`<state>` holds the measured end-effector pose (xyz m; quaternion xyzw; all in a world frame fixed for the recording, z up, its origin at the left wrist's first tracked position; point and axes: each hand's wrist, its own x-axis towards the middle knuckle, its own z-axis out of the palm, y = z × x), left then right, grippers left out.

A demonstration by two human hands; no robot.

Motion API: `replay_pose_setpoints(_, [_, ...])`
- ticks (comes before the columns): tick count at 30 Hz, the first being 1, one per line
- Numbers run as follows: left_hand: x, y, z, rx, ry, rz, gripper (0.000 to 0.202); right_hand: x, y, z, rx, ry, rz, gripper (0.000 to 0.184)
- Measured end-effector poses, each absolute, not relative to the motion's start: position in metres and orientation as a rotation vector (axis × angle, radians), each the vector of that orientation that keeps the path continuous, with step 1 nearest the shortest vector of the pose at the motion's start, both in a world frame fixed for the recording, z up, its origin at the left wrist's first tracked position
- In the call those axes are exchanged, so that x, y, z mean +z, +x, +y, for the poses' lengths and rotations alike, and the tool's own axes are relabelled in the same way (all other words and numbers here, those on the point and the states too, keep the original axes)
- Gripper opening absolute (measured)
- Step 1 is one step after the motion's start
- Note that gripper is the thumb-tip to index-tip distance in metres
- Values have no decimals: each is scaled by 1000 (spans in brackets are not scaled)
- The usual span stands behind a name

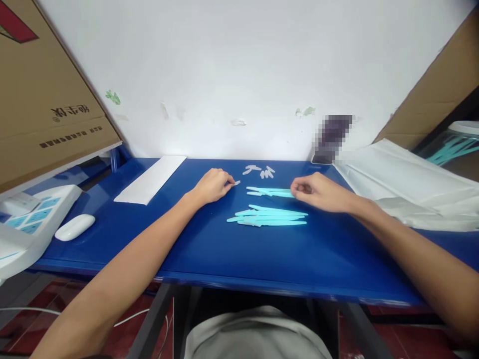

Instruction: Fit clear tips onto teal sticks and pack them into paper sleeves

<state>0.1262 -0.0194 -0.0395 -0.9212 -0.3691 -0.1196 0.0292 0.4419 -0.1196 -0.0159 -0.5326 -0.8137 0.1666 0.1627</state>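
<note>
My left hand [214,185] pinches a small translucent blade cap [237,183] between thumb and fingertips, just above the blue table. My right hand [318,191] is closed at the handle ends of a small group of turquoise eyebrow razors [270,191], its fingertips pinched on one of them. The tips of those razors point left. Nearer to me lies a second pile of several turquoise eyebrow razors [275,215], loosely fanned. Beyond both hands, several loose translucent caps [267,173] lie scattered on the table.
A folded white sheet [151,179] lies left on the blue table [232,254]. A white oval case [75,228] and a white tray [48,214] sit farther left. A phone [331,142] leans on the wall; plastic bags [407,174] lie right. Cardboard [48,99] stands left.
</note>
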Motion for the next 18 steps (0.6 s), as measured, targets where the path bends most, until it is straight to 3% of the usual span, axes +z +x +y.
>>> replay_pose_setpoints(7, [-32,126,-29,-292,-2854,-1115,33,-14,442,-122,508,-1540,-2249,16])
replay_pose_setpoints(12, [-27,127,-41,-481,-3246,-1023,21,-12,443,-123,619,-1487,-2346,30])
replay_pose_setpoints(18, [-35,136,-44,-631,-3319,-963,23,-14,445,-120,525,-1416,-2465,39])
